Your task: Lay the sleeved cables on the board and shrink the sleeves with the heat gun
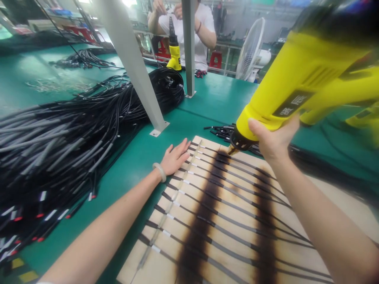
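My right hand point(274, 138) is shut around the barrel of a yellow heat gun point(296, 86), whose body is blurred at the upper right. The gun's brass nozzle point(233, 149) points down, just above a scorched wooden board point(237, 215). Thin black cables point(225, 221) with white markings lie side by side across the board, and two dark burn bands run across them. My left hand point(174, 157) rests flat with spread fingers on the board's near edge, holding nothing. A pale bangle point(159, 172) circles that wrist.
A large heap of black cables point(59, 146) with red-tipped ends lies on the green bench point(142, 154) to the left. White metal posts point(130, 63) rise from the bench. Beyond stand a second yellow heat gun point(174, 53), a person in a white shirt point(186, 35) and a fan point(250, 49).
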Demonstrator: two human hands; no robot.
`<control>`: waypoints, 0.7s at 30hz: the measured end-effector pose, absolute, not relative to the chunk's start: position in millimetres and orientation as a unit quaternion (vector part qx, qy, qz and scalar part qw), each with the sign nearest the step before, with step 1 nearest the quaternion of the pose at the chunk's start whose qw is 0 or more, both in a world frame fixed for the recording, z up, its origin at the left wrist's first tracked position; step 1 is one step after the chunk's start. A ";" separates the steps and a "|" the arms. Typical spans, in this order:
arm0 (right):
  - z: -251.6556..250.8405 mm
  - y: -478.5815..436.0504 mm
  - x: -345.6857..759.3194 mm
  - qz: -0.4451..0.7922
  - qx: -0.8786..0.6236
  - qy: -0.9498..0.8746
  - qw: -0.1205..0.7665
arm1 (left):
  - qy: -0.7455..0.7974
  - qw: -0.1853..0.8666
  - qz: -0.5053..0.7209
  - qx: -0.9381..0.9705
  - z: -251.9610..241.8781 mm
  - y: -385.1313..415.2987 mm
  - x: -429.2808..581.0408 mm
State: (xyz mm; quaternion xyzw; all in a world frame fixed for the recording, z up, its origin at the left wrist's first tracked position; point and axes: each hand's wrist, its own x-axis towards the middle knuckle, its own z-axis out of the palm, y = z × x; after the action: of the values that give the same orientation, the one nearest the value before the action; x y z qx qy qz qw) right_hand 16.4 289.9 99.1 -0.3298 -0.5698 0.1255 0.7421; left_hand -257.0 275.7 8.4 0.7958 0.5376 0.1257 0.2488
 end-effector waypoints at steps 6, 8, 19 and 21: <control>99.2 289.8 15.6 0.133 -0.312 -0.570 0.748 | 0.538 0.238 0.116 0.800 8.9 276.0 -255.9; 98.2 291.2 15.8 0.133 -0.312 -0.575 0.745 | 0.539 0.240 0.113 0.800 9.3 275.7 -255.8; 93.7 299.1 12.4 0.114 -0.281 -0.587 0.751 | 0.542 0.233 0.117 0.799 8.6 274.9 -255.4; 93.1 301.0 11.8 0.117 -0.281 -0.592 0.747 | 0.543 0.237 0.119 0.797 9.0 274.6 -255.1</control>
State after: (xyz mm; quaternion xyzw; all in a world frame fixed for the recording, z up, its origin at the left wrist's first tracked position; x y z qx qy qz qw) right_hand 11.8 301.0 93.1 -0.2806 -0.5916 0.1171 0.7467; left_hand -255.1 274.6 9.0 0.7970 0.5426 0.1194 0.2370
